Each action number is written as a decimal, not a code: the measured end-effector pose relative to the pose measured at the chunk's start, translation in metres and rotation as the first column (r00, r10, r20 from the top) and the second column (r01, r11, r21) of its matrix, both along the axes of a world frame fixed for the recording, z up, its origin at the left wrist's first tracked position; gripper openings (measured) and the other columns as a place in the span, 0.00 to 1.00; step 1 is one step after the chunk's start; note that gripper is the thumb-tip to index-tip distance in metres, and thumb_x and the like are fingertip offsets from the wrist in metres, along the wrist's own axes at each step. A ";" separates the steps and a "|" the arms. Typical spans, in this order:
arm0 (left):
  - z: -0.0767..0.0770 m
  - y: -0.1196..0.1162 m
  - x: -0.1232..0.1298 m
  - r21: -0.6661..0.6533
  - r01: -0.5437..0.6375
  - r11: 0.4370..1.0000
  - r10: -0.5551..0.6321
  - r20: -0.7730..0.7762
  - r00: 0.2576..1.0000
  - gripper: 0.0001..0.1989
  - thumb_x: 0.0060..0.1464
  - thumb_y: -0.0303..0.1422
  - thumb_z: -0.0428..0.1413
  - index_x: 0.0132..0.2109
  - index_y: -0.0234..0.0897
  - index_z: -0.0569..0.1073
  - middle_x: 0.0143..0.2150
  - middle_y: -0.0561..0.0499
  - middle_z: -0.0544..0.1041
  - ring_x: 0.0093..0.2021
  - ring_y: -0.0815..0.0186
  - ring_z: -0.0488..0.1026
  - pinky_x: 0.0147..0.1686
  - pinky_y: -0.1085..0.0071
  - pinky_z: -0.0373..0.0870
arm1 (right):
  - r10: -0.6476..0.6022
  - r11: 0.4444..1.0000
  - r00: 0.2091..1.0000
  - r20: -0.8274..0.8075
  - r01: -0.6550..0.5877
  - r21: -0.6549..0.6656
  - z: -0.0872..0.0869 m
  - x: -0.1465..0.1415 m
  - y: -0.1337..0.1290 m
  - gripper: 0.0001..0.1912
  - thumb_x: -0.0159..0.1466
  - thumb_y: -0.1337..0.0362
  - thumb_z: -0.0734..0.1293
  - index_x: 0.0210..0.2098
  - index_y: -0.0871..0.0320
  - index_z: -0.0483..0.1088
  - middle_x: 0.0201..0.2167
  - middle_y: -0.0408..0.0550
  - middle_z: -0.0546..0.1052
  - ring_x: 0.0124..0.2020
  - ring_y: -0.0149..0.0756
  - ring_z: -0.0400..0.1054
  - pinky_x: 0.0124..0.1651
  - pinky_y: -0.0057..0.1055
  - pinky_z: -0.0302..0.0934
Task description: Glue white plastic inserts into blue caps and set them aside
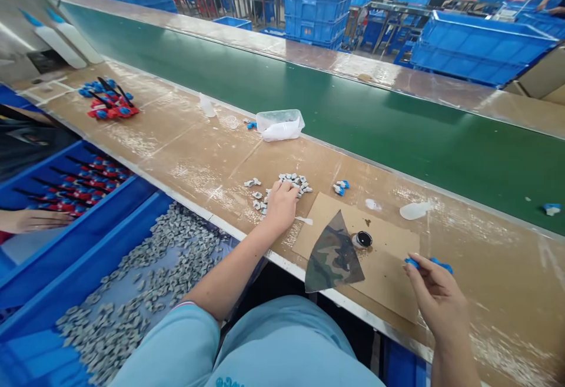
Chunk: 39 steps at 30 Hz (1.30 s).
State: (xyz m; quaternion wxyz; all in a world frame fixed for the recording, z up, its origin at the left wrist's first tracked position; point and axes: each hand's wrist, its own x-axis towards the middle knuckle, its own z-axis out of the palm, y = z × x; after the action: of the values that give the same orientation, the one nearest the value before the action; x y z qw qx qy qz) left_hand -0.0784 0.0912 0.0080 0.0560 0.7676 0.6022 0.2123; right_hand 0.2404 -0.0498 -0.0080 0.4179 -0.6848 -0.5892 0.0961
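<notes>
My left hand [281, 206] reaches onto a loose cluster of small grey plastic parts [302, 182] on the bench. Its fingers are bent down and close together, and the tips are hidden among the parts. Out to the right, my right hand [436, 296] pinches a small blue plastic part [435, 263] between thumb and fingers. Between the hands lies a cardboard sheet [392, 281] bearing a small open jar of dark liquid [364, 239] and a camouflage-patterned cloth piece [333, 254]. A thin white stick [304, 220] rests beside my left wrist.
Several blue-and-grey pieces [341, 187] lie behind the cardboard. A clear plastic tray [280, 125] and a white bottle [415, 210] stand near the green belt [353, 104]. A blue bin of grey parts [154, 269] is at left, near another person's hand [42, 220].
</notes>
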 end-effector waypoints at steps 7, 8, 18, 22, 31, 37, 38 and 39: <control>-0.006 0.009 -0.003 0.057 0.107 0.993 -0.095 -0.180 0.979 0.08 0.57 0.26 0.49 0.34 0.37 0.73 0.37 0.43 0.75 0.42 0.54 0.67 0.41 0.60 0.64 | 0.032 0.999 0.966 -0.258 -0.035 -0.009 0.003 -0.020 0.002 0.16 0.59 0.54 0.68 0.42 0.56 0.75 0.35 0.52 0.77 0.33 0.37 0.72 0.37 0.36 0.70; -0.008 0.009 -0.005 0.075 0.127 0.989 -0.112 -0.171 0.979 0.09 0.57 0.26 0.48 0.34 0.37 0.73 0.36 0.43 0.75 0.41 0.54 0.67 0.40 0.60 0.64 | 0.030 0.999 0.951 -0.308 -0.035 -0.012 0.003 -0.024 0.003 0.16 0.58 0.54 0.69 0.42 0.56 0.74 0.34 0.51 0.78 0.33 0.37 0.73 0.37 0.37 0.70; -0.003 -0.003 -0.009 0.124 0.131 0.984 -0.168 0.367 0.915 0.09 0.57 0.28 0.47 0.42 0.37 0.71 0.41 0.44 0.74 0.44 0.59 0.70 0.47 0.61 0.66 | 0.162 0.987 0.986 0.044 -0.162 0.003 0.021 -0.046 0.023 0.10 0.63 0.57 0.66 0.40 0.53 0.76 0.36 0.48 0.80 0.36 0.39 0.74 0.40 0.38 0.69; 0.007 -0.029 0.004 -0.097 0.118 0.988 -0.012 0.723 0.691 0.05 0.53 0.32 0.52 0.38 0.37 0.70 0.38 0.48 0.74 0.38 0.64 0.71 0.41 0.67 0.68 | 0.252 0.967 0.958 0.136 -0.255 0.007 0.025 -0.048 0.030 0.10 0.64 0.59 0.65 0.41 0.52 0.76 0.39 0.48 0.80 0.41 0.40 0.74 0.43 0.37 0.68; 0.003 -0.066 0.032 -0.450 0.521 0.725 0.346 0.892 0.290 0.12 0.43 0.37 0.63 0.34 0.35 0.75 0.29 0.52 0.76 0.31 0.69 0.73 0.37 0.70 0.71 | 0.243 0.969 0.953 0.180 -0.248 0.009 0.030 -0.049 0.030 0.10 0.63 0.60 0.65 0.41 0.51 0.77 0.35 0.47 0.80 0.35 0.38 0.74 0.38 0.34 0.68; -0.006 -0.075 0.044 -0.496 0.570 0.655 0.454 0.861 0.229 0.17 0.40 0.35 0.66 0.39 0.34 0.75 0.29 0.52 0.78 0.33 0.67 0.77 0.43 0.67 0.73 | 0.203 0.978 0.978 0.041 -0.200 -0.060 0.027 -0.045 0.025 0.10 0.61 0.57 0.66 0.38 0.51 0.78 0.35 0.47 0.81 0.37 0.41 0.75 0.40 0.37 0.69; -0.007 -0.077 0.046 -0.501 0.563 0.657 0.460 0.859 0.226 0.17 0.39 0.35 0.66 0.38 0.34 0.75 0.29 0.51 0.78 0.33 0.67 0.76 0.42 0.67 0.73 | 0.196 0.979 0.981 0.003 -0.196 -0.064 0.027 -0.046 0.023 0.10 0.61 0.57 0.67 0.38 0.51 0.78 0.35 0.47 0.81 0.37 0.41 0.75 0.40 0.38 0.69; -0.008 -0.078 0.048 -0.504 0.560 0.658 0.465 0.856 0.224 0.17 0.39 0.35 0.67 0.38 0.33 0.75 0.31 0.51 0.79 0.33 0.67 0.76 0.43 0.67 0.73 | 0.194 0.978 0.980 -0.041 -0.196 -0.066 0.027 -0.049 0.020 0.10 0.60 0.57 0.67 0.38 0.51 0.78 0.35 0.47 0.81 0.36 0.41 0.75 0.40 0.38 0.69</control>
State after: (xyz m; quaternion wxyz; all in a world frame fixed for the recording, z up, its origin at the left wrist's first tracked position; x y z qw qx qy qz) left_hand -0.0305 0.0128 0.0004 0.7356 0.3769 0.4257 0.3683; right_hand 0.1919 -0.0300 0.0194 0.3922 -0.6363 -0.6425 0.1687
